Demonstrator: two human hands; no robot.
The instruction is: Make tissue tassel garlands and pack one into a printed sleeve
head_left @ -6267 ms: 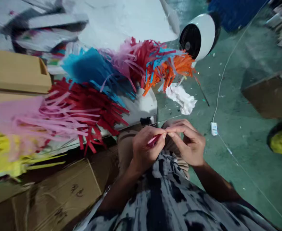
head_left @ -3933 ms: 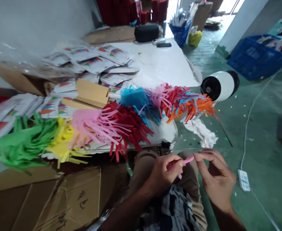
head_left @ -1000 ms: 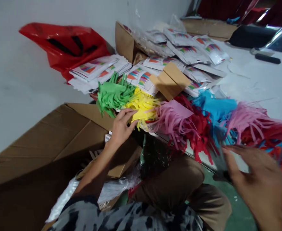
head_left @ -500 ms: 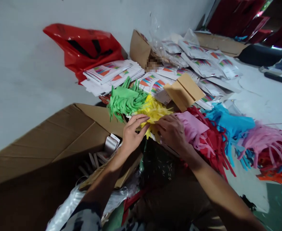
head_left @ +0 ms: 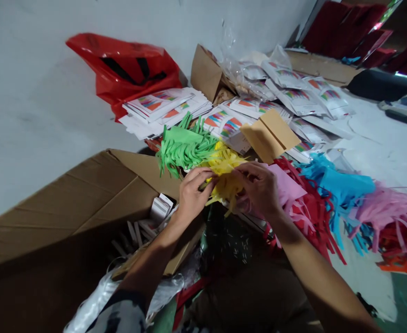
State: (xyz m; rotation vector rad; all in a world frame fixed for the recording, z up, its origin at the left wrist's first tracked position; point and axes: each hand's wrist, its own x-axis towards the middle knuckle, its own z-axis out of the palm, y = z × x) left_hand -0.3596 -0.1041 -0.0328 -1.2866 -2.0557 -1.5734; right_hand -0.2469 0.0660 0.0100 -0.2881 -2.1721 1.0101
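Note:
Between my two hands a yellow fringed tissue-paper tassel (head_left: 227, 182) is stretched, its cut strips hanging down. My left hand (head_left: 194, 187) pinches its left side, thumb against fingers. At its right side my right hand (head_left: 261, 187) is closed on the paper, the fingertips partly hidden. Just beyond lies a green fringed tassel (head_left: 186, 143), touching more yellow strips. To the right of my right hand are a pink tassel (head_left: 286, 185), a red one (head_left: 314, 222) and a blue one (head_left: 345, 182).
An open cardboard box (head_left: 85, 199) stands at the left with small white packs (head_left: 162, 206) inside. Behind are printed card stacks (head_left: 158, 108), a red plastic bag (head_left: 134, 67), a brown paper bag (head_left: 206, 74), a tan folded card (head_left: 269, 134) and bagged packets (head_left: 297, 95).
My right hand has moved slightly right, and the yellow strips between the hands now spread wider and lower. My left hand has hardly moved. The view has shifted a little.

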